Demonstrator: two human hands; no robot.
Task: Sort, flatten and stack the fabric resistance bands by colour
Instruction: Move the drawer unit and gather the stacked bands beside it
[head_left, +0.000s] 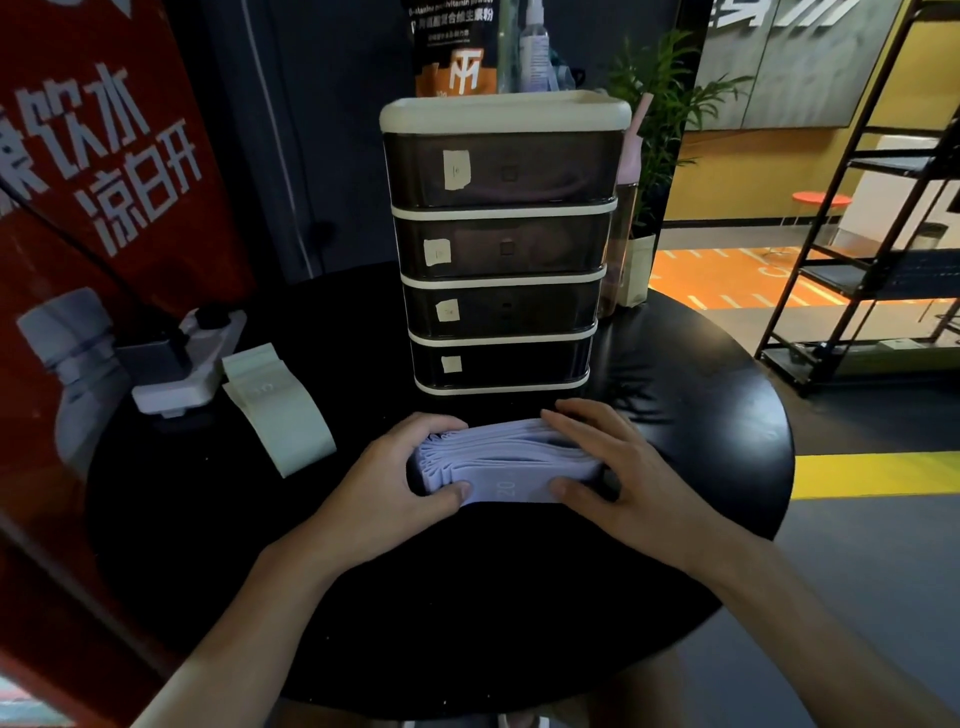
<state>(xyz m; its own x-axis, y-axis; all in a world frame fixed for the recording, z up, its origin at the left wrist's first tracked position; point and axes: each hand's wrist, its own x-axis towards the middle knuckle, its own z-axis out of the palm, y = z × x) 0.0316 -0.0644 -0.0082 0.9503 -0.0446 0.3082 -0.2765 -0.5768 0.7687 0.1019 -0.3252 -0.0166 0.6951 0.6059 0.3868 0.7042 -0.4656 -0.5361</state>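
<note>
1. Two bare arms reach in from the bottom. The left grip (395, 478) and the right grip (618, 467) meet around one pile.
2. That pile is a stack of pale purple fabric bands (514, 457). It sits on the round black surface (675, 389), just in front of the tall box of four dark drawers with cream edges (498, 249).
3. On the left grip, the fingers curl over the far left end of the pile. The thumb pushes on the near edge, so it pinches the bands.
4. On the right grip, the fingers lie across the top at the right end. The thumb sits on the near edge, so it pinches the bands too.
5. A flat pile of pale green fabric bands (280, 415) lies off to the left, well apart from the purple ones. It is beside a white power strip (192, 358).
6. I think the step now is tidying the purple pile. The bands look a bit fanned out at the left end.
7. Next, the ends likely need a push to line them up. Then comes a firm press down and a slow let-go, so nothing slides.
</note>
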